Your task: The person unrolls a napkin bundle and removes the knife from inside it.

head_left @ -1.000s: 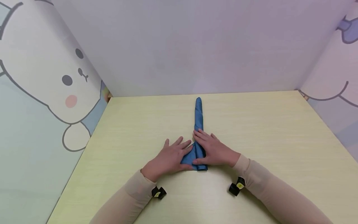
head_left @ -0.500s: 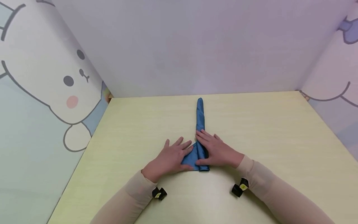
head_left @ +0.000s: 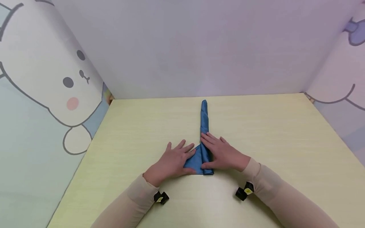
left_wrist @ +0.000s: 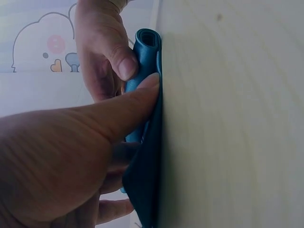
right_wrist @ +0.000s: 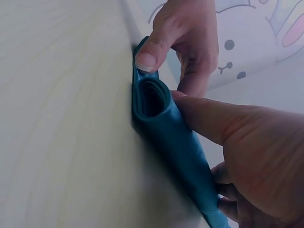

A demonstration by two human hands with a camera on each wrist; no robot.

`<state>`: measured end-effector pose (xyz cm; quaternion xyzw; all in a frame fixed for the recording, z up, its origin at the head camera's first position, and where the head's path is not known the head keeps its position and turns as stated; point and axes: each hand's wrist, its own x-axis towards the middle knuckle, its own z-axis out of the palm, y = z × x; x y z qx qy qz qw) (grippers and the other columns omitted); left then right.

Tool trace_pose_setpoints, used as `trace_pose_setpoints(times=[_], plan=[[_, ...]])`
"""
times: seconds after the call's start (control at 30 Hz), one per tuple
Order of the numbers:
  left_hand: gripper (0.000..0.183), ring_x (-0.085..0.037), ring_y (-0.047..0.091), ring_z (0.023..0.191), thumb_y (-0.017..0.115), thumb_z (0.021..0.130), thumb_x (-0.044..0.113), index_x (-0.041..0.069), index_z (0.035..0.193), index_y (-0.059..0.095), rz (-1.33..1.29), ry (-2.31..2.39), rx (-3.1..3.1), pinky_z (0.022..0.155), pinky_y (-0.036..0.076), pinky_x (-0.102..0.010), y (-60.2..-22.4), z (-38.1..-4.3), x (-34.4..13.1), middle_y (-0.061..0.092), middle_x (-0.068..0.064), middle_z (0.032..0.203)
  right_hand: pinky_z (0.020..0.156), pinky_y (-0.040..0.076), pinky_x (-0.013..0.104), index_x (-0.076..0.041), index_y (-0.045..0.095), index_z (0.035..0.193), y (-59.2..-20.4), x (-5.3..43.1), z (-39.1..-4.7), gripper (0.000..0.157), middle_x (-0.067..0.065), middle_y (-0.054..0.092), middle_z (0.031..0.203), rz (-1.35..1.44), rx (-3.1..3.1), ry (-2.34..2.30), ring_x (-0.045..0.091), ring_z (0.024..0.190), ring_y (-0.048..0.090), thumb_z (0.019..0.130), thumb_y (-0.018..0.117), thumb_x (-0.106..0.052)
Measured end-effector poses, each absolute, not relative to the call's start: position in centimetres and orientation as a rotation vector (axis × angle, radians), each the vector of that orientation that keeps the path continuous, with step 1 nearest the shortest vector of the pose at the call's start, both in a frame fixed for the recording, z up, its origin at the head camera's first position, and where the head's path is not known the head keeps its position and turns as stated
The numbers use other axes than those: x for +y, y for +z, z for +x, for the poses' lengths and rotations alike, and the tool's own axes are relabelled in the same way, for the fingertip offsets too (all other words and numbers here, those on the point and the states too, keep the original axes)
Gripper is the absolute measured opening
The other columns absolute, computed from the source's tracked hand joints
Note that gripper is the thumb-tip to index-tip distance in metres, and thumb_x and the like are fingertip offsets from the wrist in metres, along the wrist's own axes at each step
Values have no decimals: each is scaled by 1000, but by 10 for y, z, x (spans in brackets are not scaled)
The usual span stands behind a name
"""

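Observation:
A satiny blue cloth [head_left: 204, 117] lies on the table, rolled into a narrow tube that tapers toward the far edge. A flat flap [head_left: 194, 163] of it extends left at the near end. My left hand [head_left: 171, 161] rests on this flap with fingers spread, its thumb near the front hem. The right hand [head_left: 223, 155] lies over the lower part of the roll, fingers fairly straight along it and thumb on top. In the right wrist view, the hollow, layered end of the roll [right_wrist: 153, 99] faces the camera. Part of the cloth is hidden under both hands.
The pale wooden table [head_left: 137, 123] meets a plain whitish wall [head_left: 182, 53] at the back. Side panels with cartoon animals [head_left: 42, 72] flank it. A small black device [head_left: 161, 197] is attached at each sleeve cuff.
The right hand and the roll have shifted slightly to the right, and more of the flat flap shows. My left hand stays about where it was.

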<state>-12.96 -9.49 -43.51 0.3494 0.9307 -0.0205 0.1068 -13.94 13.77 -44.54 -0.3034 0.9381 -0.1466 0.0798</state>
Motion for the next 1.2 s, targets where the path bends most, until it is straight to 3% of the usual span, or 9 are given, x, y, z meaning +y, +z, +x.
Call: trace_pose_setpoints(times=[1.2], plan=[[83, -32, 21, 144, 53, 83, 72, 23, 149, 39, 1017, -19, 2738, 99, 26, -69, -435, -129, -95, 28, 4, 156, 106, 26, 62, -3, 25, 152, -430, 147, -137, 105, 12, 16, 159, -838, 2739, -367, 30, 145, 16, 77, 69, -63]])
